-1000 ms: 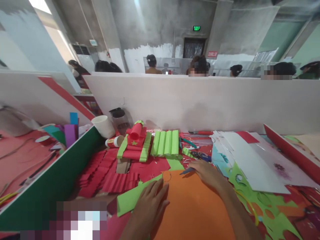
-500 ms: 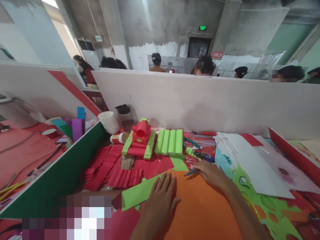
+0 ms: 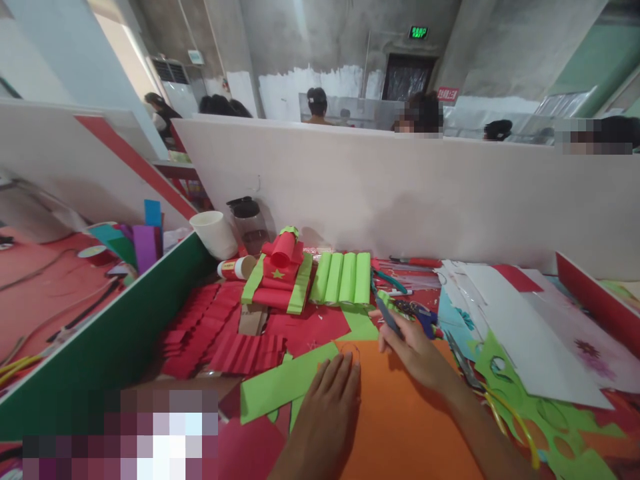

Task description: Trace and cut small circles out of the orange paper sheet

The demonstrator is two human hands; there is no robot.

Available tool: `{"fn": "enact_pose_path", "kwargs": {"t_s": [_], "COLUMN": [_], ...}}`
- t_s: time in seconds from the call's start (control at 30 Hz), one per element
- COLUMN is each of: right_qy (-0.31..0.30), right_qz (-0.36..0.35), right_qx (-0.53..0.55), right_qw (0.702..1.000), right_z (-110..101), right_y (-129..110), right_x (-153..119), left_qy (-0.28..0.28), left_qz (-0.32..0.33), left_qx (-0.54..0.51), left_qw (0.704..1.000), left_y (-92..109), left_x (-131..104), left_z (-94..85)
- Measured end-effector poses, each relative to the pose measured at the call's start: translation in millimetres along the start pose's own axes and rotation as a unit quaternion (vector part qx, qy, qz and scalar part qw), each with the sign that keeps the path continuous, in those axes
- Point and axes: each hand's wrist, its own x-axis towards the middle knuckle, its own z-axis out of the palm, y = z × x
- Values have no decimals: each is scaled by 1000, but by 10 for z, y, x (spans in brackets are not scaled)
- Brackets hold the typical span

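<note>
My left hand (image 3: 334,393) lies flat, fingers stretched together, over the left edge of an orange sheet (image 3: 400,413) and the end of a light green paper strip (image 3: 280,383). Just beyond its fingertips, a small curved outline shows at the sheet's upper left corner. Above the sheet's far edge, my right hand (image 3: 407,343) grips a grey-blue pen (image 3: 387,315), tilted with one end up and to the left, off the paper. Scissors with yellow handles (image 3: 500,413) lie right of my right forearm.
Pleated red paper (image 3: 200,327), a red and green paper model (image 3: 280,277) and green folded paper (image 3: 341,279) lie beyond my hands. Green paper with round cut-outs (image 3: 525,380) and white sheets (image 3: 525,333) lie right. A green divider (image 3: 110,333) bounds the left; a white partition (image 3: 350,193) stands behind.
My right hand has lifted the pen from the orange sheet and turned it upward. The rounded orange piece near my left fingertips no longer shows; a curved outline is there. The view has shifted slightly.
</note>
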Motion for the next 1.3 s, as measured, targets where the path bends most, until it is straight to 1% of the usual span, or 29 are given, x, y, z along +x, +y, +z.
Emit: {"fn": "enact_pose_path", "kwargs": {"t_s": [0.07, 0.17, 0.23, 0.3, 0.43, 0.53, 0.6, 0.73, 0.83, 0.93, 1.0, 1.1, 1.2, 1.3], "right_qy": [-28, -18, -2, 17, 28, 29, 16, -2, -45, -84, -121, -160, -174, -176], "right_qz": [6, 24, 28, 24, -8, -44, -49, -16, 14, 32, 28, 25, 18, 11], "right_qx": [83, 157, 141, 83, -52, -154, -185, -179, -164, -160, -154, -162, -182, -222], "right_qw": [996, 987, 990, 996, 998, 987, 981, 984, 985, 983, 980, 974, 968, 959], "right_z": [199, 459, 560, 598, 556, 499, 467, 422, 379, 283, 190, 66, 21, 48], "right_y": [-27, 76, 194, 299, 373, 340, 312, 280, 255, 197, 146, 77, 28, 28], "right_x": [43, 128, 171, 189, 176, 166, 168, 180, 179, 148, 107, 34, -27, -65], "left_qy": [-16, -40, -45, -43, -43, -45, -45, -44, -44, -42, -39, -40, -32, -17], "left_qz": [-11, -31, -38, -40, -36, -43, -49, -57, -56, -59, -62, -67, -72, -73], "left_qx": [-4, -7, -8, -15, -37, -47, -50, -51, -53, -58, -65, -82, -94, -97], "left_qw": [1000, 999, 998, 998, 998, 997, 997, 996, 996, 996, 995, 994, 992, 992], "left_y": [45, 103, 114, 99, 38, 15, 10, 0, -8, -7, 0, 18, 39, 58], "left_x": [10, 28, 35, 34, 37, 60, 79, 98, 95, 93, 96, 110, 125, 134], "left_z": [16, 40, 48, 45, 16, 2, 9, 47, 71, 63, 35, -21, -57, -75]}}
